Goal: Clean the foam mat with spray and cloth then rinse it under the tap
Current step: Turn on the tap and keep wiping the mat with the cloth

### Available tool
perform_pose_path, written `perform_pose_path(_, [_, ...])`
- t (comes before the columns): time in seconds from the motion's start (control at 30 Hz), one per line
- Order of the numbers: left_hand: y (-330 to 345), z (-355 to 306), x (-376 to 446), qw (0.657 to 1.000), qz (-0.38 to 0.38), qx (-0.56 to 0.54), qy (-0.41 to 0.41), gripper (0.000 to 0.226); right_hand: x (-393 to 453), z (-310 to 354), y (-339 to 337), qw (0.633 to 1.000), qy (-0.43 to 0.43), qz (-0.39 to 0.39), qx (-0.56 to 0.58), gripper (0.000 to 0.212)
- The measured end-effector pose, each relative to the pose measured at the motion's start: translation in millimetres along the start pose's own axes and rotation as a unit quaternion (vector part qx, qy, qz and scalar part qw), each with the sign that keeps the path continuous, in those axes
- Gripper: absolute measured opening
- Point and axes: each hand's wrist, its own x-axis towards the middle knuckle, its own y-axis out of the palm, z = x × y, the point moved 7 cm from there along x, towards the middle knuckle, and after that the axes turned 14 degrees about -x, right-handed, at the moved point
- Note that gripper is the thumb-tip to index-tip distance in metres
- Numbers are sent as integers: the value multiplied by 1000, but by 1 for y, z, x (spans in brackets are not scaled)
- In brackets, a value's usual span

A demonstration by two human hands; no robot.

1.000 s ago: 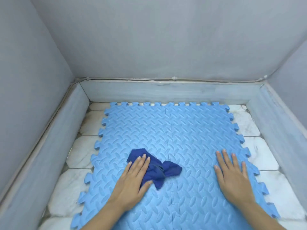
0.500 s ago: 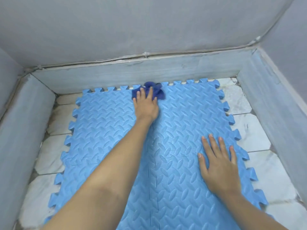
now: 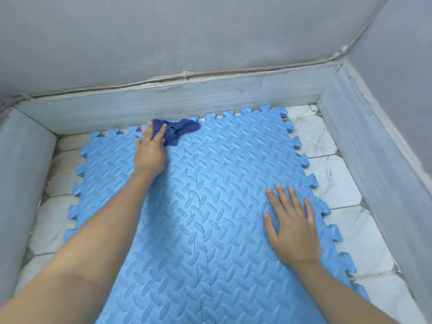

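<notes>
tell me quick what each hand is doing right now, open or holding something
Left hand: open, straight fingers pressing the dark blue cloth onto the foam mat at its far edge.
Right hand: open, flat on the mat, holding nothing.

I count one foam mat (image 3: pixel 224 183), one cloth (image 3: pixel 177 132), and my two hands: left hand (image 3: pixel 149 153), right hand (image 3: pixel 292 225).
</notes>
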Motion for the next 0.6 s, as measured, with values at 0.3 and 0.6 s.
perform_pose_path(0.3, [17,-32,-12,998,-66,10,-15,41,-2,-2,0,1000,14,-7,4,54])
perform_pose_path(0.6, [62,-104,-143,960,107,-58,252,73,-3,-3,-2,1000,19,-2,17,57])
